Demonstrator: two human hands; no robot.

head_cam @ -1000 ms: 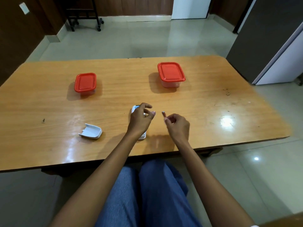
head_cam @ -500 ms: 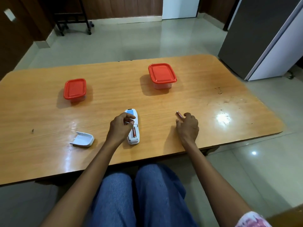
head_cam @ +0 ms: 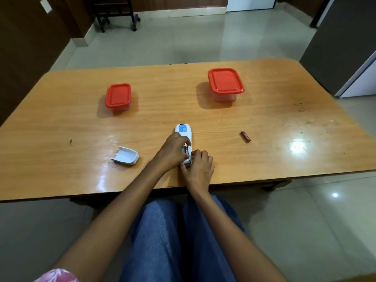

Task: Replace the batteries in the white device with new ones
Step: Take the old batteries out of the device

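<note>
**Wooden table (head_cam: 61, 119), both hands on the opened device**

Pale floor tiles surround the table. The white device (head_cam: 184, 130) lies back-up near the near edge, at the middle, its battery bay uncovered with one battery (head_cam: 186, 152) seated in it. The left hand (head_cam: 173, 153) curls its fingers over the device's middle and grips it. The right hand (head_cam: 200, 169) holds the near end with bent fingers and thumb. A loose battery (head_cam: 245, 136) lies on the wood well to the right. The battery cover (head_cam: 126, 158) rests inside-up to the left. Far back stand a small red-lidded box (head_cam: 118, 96) at left and a larger red-lidded box (head_cam: 225, 81) at right.
</note>
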